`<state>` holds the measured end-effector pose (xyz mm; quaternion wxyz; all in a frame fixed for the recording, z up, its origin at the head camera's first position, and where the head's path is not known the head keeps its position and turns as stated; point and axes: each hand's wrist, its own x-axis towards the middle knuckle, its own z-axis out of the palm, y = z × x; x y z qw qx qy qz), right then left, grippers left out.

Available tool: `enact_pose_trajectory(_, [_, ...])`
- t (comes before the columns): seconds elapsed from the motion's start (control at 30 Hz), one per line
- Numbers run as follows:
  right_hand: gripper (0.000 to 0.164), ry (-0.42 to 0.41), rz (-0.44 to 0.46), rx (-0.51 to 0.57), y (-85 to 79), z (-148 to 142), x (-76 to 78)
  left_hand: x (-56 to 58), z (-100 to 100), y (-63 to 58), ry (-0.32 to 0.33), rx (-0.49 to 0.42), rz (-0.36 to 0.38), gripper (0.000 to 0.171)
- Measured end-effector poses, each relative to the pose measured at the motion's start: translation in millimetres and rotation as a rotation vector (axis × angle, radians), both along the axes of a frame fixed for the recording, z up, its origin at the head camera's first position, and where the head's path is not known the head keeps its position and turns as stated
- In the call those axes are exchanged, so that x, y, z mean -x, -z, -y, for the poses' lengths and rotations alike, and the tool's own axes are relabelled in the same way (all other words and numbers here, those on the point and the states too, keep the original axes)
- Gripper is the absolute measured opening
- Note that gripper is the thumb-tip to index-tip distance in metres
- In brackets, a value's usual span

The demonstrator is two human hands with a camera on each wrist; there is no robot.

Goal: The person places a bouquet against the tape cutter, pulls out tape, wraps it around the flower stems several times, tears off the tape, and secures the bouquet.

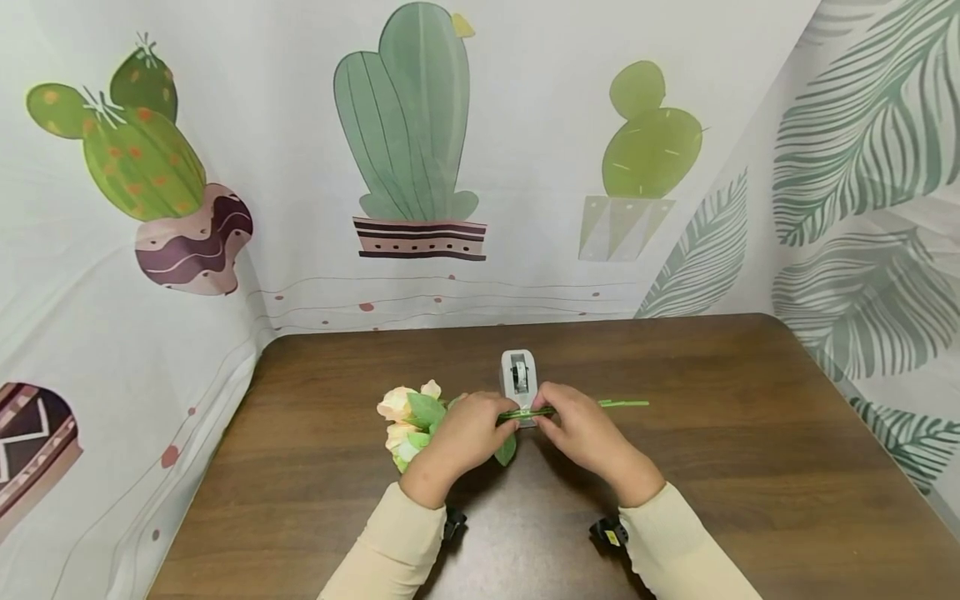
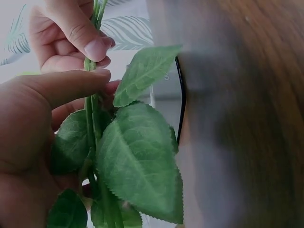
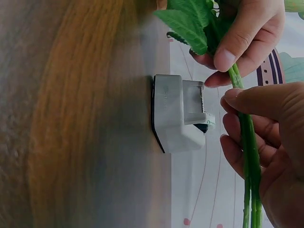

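Note:
A bunch of artificial flowers with peach blooms (image 1: 397,406) and green leaves (image 2: 137,159) lies sideways across both hands, blooms to the left. My left hand (image 1: 467,429) grips the green stems (image 3: 250,156) just below the leaves. Close beside it, my right hand (image 1: 581,427) pinches the same stems between thumb and fingers. A shiny band of what looks like clear tape (image 3: 236,78) shows on the stems between the two thumbs. Right behind the hands stands a grey-white tape dispenser (image 1: 517,371), its toothed edge visible in the right wrist view.
The brown wooden table (image 1: 735,433) spreads out around the hands. Stem ends (image 1: 626,403) stick out to the right past the right hand. Behind the table hangs a white cloth (image 1: 540,150) printed with cacti and leaves. Dark wrist cameras (image 1: 609,533) sit under the sleeves.

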<state>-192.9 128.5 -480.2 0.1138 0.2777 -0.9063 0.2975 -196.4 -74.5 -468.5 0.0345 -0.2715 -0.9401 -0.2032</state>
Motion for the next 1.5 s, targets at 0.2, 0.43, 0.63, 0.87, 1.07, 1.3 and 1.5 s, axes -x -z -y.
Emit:
enact_pose_trajectory(0.2, [0.024,0.003,-0.036,-0.006,-0.1,1.8,0.0,1.4,2.1,0.6,0.025,-0.029,-0.001,0.010])
enact_pose_trajectory(0.43, [0.020,0.041,0.031,-0.055,-2.3,1.7,-0.1,2.0,3.1,1.6,0.056,-0.027,-0.057,0.007])
enact_pose_trajectory(0.63, [0.013,0.003,0.021,-0.130,-1.9,1.9,-0.7,1.4,2.0,2.9,0.051,0.002,-0.093,0.004])
enact_pose_trajectory(0.87, [0.010,-0.001,-0.038,-0.120,-1.0,0.9,-1.2,0.4,1.4,0.6,0.048,-0.015,-0.115,0.005])
enact_pose_trajectory(1.07, [0.010,-0.001,-0.075,-0.112,-1.3,-0.2,-1.2,1.1,1.2,-0.2,0.047,-0.009,-0.136,0.008])
enact_pose_trajectory(1.3, [0.010,-0.003,-0.126,-0.098,-1.2,-0.8,0.1,2.1,1.0,-0.1,0.047,-0.038,-0.170,0.008])
enact_pose_trajectory(1.5, [0.010,0.001,-0.191,-0.100,-2.5,-1.3,0.8,2.8,0.3,-1.4,0.034,-0.068,-0.178,0.006])
